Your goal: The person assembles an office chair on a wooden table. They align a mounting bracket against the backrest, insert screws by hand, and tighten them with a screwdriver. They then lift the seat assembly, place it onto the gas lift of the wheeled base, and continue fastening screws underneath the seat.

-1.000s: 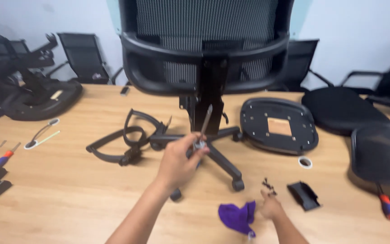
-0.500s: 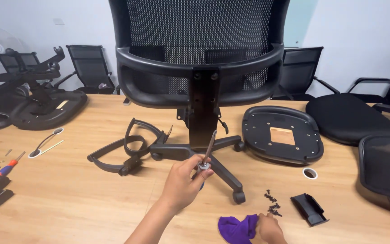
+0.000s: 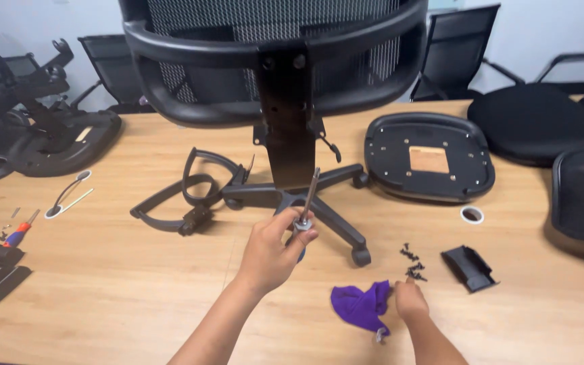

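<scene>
Left hand (image 3: 275, 253) grips the screwdriver (image 3: 305, 206) before the chair base (image 3: 319, 203) — our right hand (image 3: 410, 301) pinches screws (image 3: 410, 260); we'd keep it upright.

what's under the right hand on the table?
The right hand rests on the light wooden table, fingers at a cluster of small black screws. A crumpled purple cloth lies just beside it. Anything beneath the palm is covered.
</scene>
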